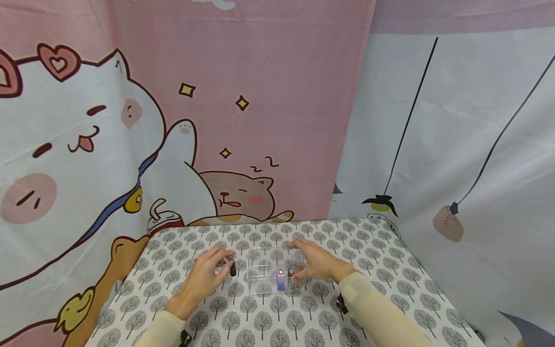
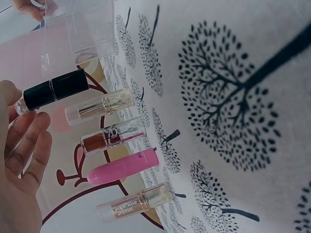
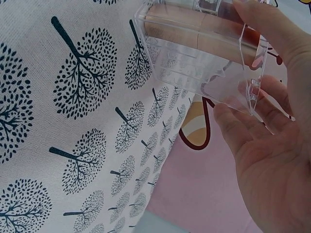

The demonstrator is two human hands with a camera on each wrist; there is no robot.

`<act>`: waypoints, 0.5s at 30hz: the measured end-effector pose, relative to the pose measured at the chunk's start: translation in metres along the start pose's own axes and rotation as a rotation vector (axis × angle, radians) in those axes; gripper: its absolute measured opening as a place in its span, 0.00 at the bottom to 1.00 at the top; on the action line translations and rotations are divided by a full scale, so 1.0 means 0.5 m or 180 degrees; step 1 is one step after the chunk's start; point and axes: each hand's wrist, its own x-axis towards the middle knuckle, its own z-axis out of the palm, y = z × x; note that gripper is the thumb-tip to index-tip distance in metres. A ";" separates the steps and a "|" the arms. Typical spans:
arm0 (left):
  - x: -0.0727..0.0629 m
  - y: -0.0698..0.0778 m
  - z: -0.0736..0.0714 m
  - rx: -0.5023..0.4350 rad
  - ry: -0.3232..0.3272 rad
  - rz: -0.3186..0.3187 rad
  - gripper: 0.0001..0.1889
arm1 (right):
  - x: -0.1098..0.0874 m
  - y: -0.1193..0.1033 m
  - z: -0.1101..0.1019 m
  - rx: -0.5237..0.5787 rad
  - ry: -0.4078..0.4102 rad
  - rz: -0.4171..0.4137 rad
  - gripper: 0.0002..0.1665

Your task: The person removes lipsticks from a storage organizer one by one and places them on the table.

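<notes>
Organizer [image 1: 262,273] in high head, close wrist views

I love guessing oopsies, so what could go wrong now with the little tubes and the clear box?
First, the dark tube could slip, because the left hand seems to hold it only near its top end. Second, the row of tubes standing upright close by might topple if that hand bumps them. Third, the clear box might slide or tip if the right hand, gripping its side, pulls too hard.
</notes>
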 end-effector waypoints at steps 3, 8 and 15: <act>-0.001 -0.003 0.001 0.0008 -0.0027 -0.0040 0.15 | 0.001 0.001 0.000 0.0015 0.0004 0.0019 0.63; -0.005 -0.010 0.005 0.0023 -0.0077 -0.0098 0.15 | 0.002 0.004 0.001 0.0041 0.0003 0.0027 0.63; -0.009 -0.012 0.010 0.0024 -0.0112 -0.0132 0.15 | -0.001 0.004 0.001 0.0086 -0.0002 0.0026 0.63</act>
